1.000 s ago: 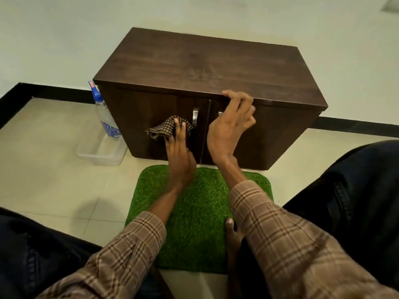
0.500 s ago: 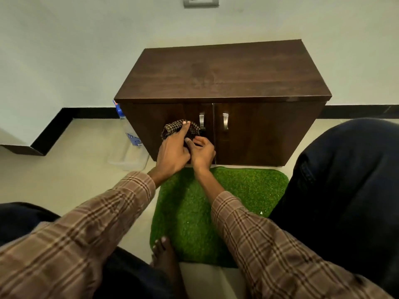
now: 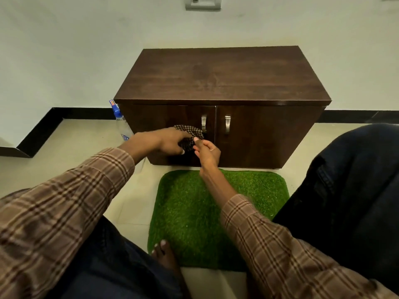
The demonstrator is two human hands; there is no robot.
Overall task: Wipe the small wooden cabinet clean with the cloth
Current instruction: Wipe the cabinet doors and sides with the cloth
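Small dark wooden cabinet [image 3: 218,83] stands on the tiled floor [image 3: 71,143] w/ its back to the wall, both doors closed, two metal handles either side of the centre seam. Checked cloth [image 3: 190,134] is bunched up against the left door, just beside the left handle [image 3: 203,123], roughly mid-height on the front. Left hand [image 3: 167,140] has fingers curled round the cloth and grips it from the left; right hand [image 3: 206,151] is curled too, thumb & fingertips pinching the cloth's right edge, so both hands hold the same rag. Looks like a regrip or refold step, not an actual stroke, judging by the two-hand pinch. To do it well: fold the cloth into a flat pad so a clean face meets the wood, then press it w/ a flat palm rather than a fist, and run long overlapping passes along the grain from the door's top edge down to the bottom edge. Work round the handle instead of over it, since the fabric could snag there. Keep pressure even so the door doesn't swing. Top panel and right door show no cloth contact now. Spray bottle [image 3: 121,124] w/ blue cap stands at the cabinet's left corner; green grass-like mat [image 3: 216,212] lies in front, a bare foot [image 3: 165,255] on its near edge.
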